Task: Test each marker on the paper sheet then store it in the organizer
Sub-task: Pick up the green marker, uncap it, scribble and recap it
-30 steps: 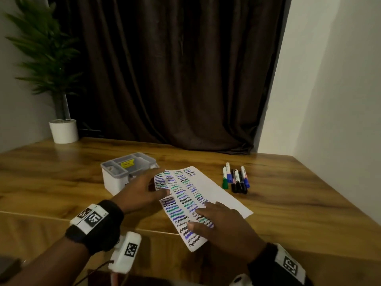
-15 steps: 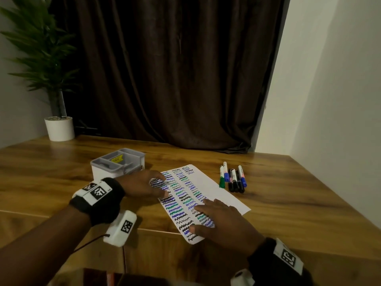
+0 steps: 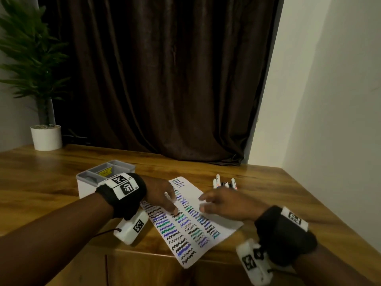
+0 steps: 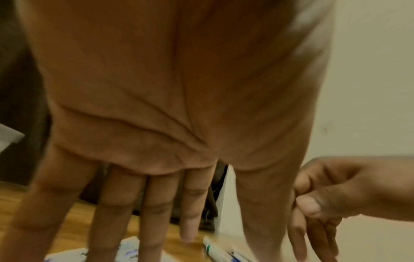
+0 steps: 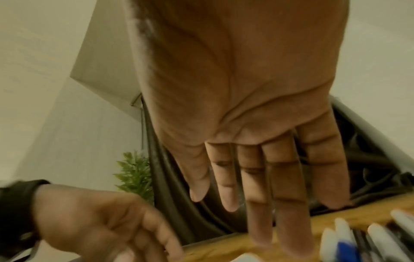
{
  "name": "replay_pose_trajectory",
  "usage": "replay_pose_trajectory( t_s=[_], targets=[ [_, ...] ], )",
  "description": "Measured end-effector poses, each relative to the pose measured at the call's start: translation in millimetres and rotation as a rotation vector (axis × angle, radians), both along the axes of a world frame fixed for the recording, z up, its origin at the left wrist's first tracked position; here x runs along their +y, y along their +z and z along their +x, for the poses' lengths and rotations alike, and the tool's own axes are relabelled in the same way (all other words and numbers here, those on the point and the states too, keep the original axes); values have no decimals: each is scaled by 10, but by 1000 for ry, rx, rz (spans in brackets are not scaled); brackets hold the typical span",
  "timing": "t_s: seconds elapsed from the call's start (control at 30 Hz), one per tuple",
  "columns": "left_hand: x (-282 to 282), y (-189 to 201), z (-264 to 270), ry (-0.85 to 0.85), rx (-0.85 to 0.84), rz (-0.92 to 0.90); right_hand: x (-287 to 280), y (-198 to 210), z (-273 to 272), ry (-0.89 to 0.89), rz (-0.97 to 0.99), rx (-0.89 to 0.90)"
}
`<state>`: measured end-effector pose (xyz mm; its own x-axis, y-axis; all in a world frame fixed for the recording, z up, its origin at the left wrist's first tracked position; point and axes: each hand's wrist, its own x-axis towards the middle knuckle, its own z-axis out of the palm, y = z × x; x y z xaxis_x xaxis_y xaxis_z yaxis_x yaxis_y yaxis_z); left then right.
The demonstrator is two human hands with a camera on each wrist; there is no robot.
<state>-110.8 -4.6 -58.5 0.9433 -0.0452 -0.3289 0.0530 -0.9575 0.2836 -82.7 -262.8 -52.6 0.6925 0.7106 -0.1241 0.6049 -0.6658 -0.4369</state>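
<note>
Markers lie bunched toward the tabletop's far right, untested, as the empty, straight-fingered right hand reaches for them and the flat left hand steadies the paper beside the organizer.

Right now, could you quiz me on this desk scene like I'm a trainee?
1. True or false: the right hand is gripping a marker.
2. Where does the organizer stand relative to the paper? A) to its left B) to its right C) on top of it
3. Fill in: the markers lie on the table just beyond the ____ hand.

Key: 1. False; its fingers are straight and hold nothing. 2. A. 3. right; the left hand reaches over the paper's wavy test lines.
</note>
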Motion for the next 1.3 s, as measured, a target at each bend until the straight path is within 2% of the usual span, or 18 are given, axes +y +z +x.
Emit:
replay_pose_trajectory(
  t_s=[0.13,0.2,0.33,0.47,0.57,0.7,0.77,0.83,0.97,1.03,1.13,1.3],
  targets=[
    [23,184,179,-32,-236,-138,49,255,521,-201,48,-45],
    [65,232,302,20,-380,-262,129,280,697,-249,-55,-102],
    [142,187,561,62,-567,-456,350,134,986,-301,-294,-255],
    [156,238,814,127,-758,-746,511,39,1191,-331,-363,-201],
    [234,213,982,129,-744,-821,576,2,1306,-351,-395,-144],
    [372,-3,1124,111,-694,-838,585,86,1392,-402,-411,-55],
    [385,-45,1122,88,-670,-818,529,231,1433,-443,-314,60],
    [377,-56,1098,66,-674,-826,488,378,1456,-442,-117,224],
    [252,-29,980,-40,-708,-844,567,501,1410,-312,573,519],
    [171,-50,950,-95,-698,-892,671,440,1373,-267,814,574],
    [136,-86,922,-59,-750,-948,811,276,1307,-229,955,578],
    [181,-53,919,32,-830,-920,854,193,1226,-189,1066,583]
  ],
)
